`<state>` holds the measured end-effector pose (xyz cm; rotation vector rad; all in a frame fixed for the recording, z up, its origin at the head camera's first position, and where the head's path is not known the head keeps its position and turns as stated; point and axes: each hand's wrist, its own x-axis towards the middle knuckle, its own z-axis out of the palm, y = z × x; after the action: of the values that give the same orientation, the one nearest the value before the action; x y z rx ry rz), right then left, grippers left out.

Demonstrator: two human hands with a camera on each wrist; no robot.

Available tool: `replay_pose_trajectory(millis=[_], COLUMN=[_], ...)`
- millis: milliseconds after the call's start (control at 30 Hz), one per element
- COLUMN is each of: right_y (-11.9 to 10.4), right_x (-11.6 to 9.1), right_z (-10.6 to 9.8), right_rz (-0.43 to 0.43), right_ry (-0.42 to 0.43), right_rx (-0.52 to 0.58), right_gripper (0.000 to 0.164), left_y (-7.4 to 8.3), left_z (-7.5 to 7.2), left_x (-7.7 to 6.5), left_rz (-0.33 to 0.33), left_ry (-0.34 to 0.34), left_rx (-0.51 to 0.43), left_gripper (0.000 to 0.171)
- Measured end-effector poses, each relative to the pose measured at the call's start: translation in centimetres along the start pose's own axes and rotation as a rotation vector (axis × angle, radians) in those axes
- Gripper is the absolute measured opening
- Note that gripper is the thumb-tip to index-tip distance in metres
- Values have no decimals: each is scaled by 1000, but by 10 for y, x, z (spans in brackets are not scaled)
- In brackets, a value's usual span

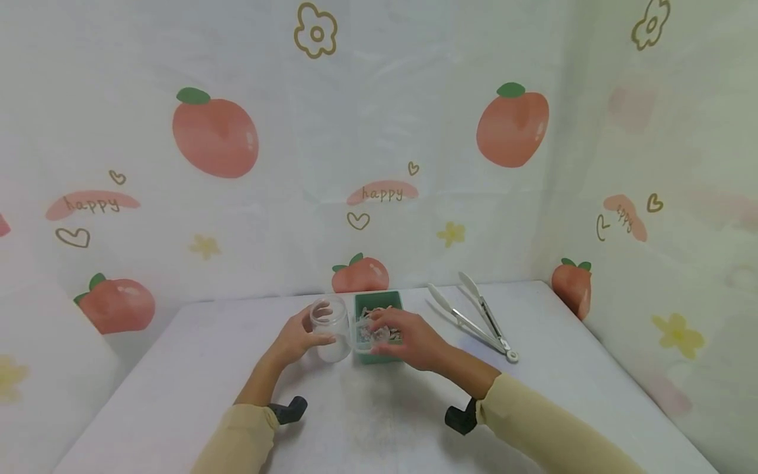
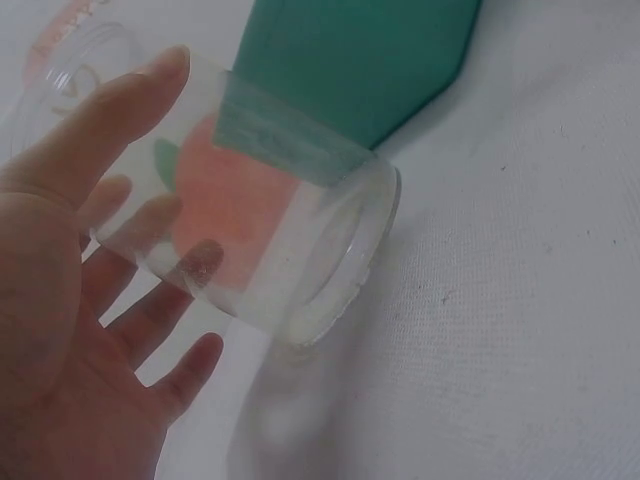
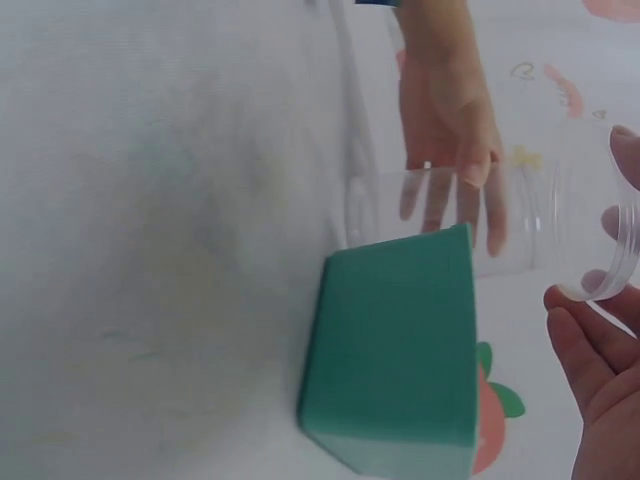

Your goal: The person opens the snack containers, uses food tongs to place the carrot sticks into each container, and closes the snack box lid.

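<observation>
My left hand [image 1: 296, 339] grips a clear plastic jar [image 1: 333, 343] around its side, thumb on one side and fingers on the other. The jar's open mouth is toward the top in the head view. In my right hand [image 1: 417, 339] a clear round lid [image 3: 597, 225] is pinched at its rim between thumb and fingers. The lid is held close beside the jar's mouth, over the green box [image 1: 379, 359]. Inside that box lie several small pale pieces [image 1: 394, 334], partly hidden behind the right hand and the lid.
Metal tongs [image 1: 482, 326] with pale tips lie spread on the white table [image 1: 367, 421], right of the box. A white curtain [image 1: 444, 237] printed with peaches stands behind and beside the table. Black wrist mounts [image 1: 462, 419] stick out from both sleeves.
</observation>
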<state>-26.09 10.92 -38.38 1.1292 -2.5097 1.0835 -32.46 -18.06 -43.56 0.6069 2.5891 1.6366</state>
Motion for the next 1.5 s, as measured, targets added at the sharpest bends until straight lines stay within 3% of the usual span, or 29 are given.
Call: replay_pose_trajectory(millis=[267,567,900,1167,1500], right_y=[4,14,25,30,35], right_x=[-18,-33,-41,-44,-50], right_z=[-1,2,8,13,17], right_rz=[8,14,35,140,62], right_ry=[-61,-122,-229,-340,-351], right_rx=[48,83,31,8,-37], right_gripper=[31,28,28,31,32], left_y=[5,43,42,40,38], left_z=[0,-1,-2,-1,0], left_x=[-1,-17,-16,-17,-16], left_rz=[-1,0,4,3,8], left_ry=[-19,-29,-20,-17,-15], left_rx=[-24,4,3,6,3], left_gripper=[75,77,73,73,73])
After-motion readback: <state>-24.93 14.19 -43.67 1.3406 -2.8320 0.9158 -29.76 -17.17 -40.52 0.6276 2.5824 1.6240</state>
